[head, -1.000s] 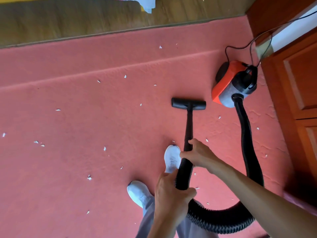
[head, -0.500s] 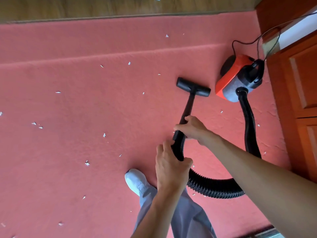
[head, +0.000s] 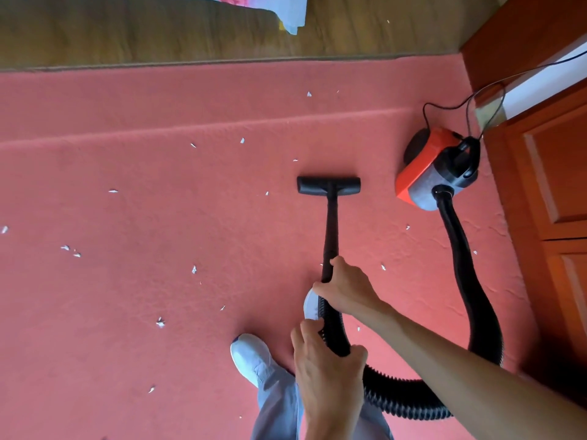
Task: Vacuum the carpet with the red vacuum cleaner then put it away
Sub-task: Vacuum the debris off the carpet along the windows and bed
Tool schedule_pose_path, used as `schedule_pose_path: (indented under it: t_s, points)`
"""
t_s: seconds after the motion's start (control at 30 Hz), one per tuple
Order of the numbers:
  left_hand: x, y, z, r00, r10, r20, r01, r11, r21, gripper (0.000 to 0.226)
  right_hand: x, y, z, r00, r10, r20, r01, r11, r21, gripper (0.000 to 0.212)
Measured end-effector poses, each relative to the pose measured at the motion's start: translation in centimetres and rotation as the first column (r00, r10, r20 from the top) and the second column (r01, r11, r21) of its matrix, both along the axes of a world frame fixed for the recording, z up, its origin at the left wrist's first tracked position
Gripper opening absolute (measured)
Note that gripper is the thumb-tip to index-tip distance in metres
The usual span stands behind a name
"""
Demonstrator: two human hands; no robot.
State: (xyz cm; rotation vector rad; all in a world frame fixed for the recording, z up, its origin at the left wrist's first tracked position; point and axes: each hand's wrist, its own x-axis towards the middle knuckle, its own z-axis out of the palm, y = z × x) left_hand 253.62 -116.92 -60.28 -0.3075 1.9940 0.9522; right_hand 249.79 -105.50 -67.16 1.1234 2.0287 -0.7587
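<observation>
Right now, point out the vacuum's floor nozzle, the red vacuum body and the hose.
floor nozzle point(head: 328, 185): head view, centre of its black bar.
red vacuum body point(head: 422, 166): head view, on the red shell.
hose point(head: 457, 249): head view, stretch below the body.

Soft, even daylight fills my view. The brightest patch is the white strip point(head: 546, 74) at upper right, possibly lit from a window. The wooden floor point(head: 127, 33) at upper left sits dimmer. The hose point(head: 482, 312) casts a soft shadow on the carpet point(head: 158, 217). The wand point(head: 331, 223) looks sharp; the frame's edges bow and smear slightly.
</observation>
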Motion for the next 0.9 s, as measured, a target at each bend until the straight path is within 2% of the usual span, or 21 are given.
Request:
schedule_pose_path:
  t_s: [0.17,0.3,0.57,0.63,0.73,0.9]
  points:
    - [-3.2,1.7,-2.7,0.998,0.043,0.051,-0.044,0.999,0.028,0.037,-3.3,1.4,-2.4,0.996,0.076,-0.044,-0.072,0.993,0.096,0.033]
    - [-6.1,2.4,-2.7,0.999,0.041,0.018,-0.043,0.996,0.079,0.029,-6.0,2.8,-2.0,0.996,0.058,-0.066,-0.052,0.994,0.097,0.038]
    - [-8.1,1.2,0.3,0.999,0.036,-0.013,-0.029,0.936,0.351,0.049,-8.4,5.9,3.2,0.996,0.019,-0.092,-0.010,0.995,0.104,0.061]
    - [-8.8,2.0,0.1,0.998,0.055,-0.019,-0.043,0.919,0.392,0.054,-9.4,6.8,3.8,0.990,0.035,-0.140,-0.017,0.992,0.128,0.058]
    - [-10.2,3.5,-0.6,0.996,0.080,-0.032,-0.059,0.904,0.423,0.055,-11.2,8.1,3.9,0.978,0.076,-0.195,-0.043,0.985,0.168,0.052]
    - [-13.7,6.9,-2.2,0.992,0.104,-0.070,-0.066,0.910,0.409,0.060,-14.8,11.6,1.9,0.964,0.058,-0.261,-0.012,0.985,0.174,0.058]
